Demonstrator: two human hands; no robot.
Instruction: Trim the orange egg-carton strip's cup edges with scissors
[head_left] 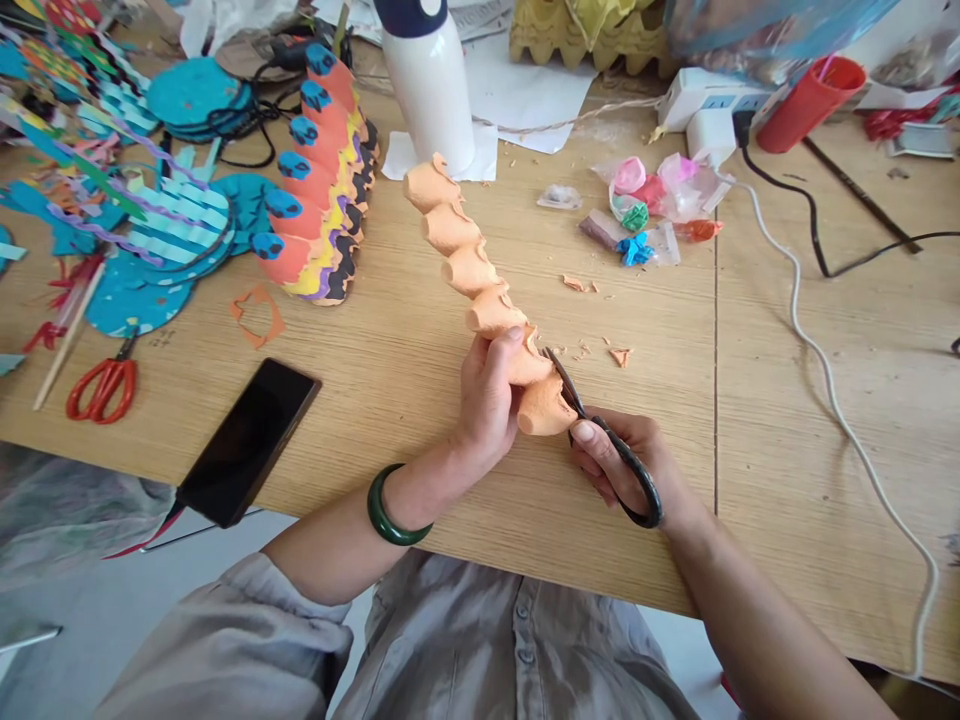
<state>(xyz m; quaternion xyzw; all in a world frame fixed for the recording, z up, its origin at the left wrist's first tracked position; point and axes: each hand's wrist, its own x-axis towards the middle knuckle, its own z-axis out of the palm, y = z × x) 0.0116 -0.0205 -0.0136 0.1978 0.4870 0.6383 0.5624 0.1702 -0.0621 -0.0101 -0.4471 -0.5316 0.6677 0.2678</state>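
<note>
My left hand [489, 395] is closed round the lower part of a strip of orange egg carton [471, 268], whose row of cups runs away from me over the table. In my right hand [626, 455] are black-handled scissors [637, 480], with my thumb and fingers at the handles. Their blades lie along the ragged right edge of the nearest cups, partly hidden by the carton. Small orange scraps [619, 356] lie on the wood to the right of the strip. A dark green bangle [390, 505] circles my left wrist.
A painted egg-carton strip [322, 190], blue paper crafts [180, 215], red-handled scissors [103, 388] and a phone [250, 440] occupy the left. Behind stands a white bottle [427, 90]. Rightward are wrapped coloured clay lumps [636, 215], a power strip [701, 95], a red cup [810, 105] and a white cable [832, 395].
</note>
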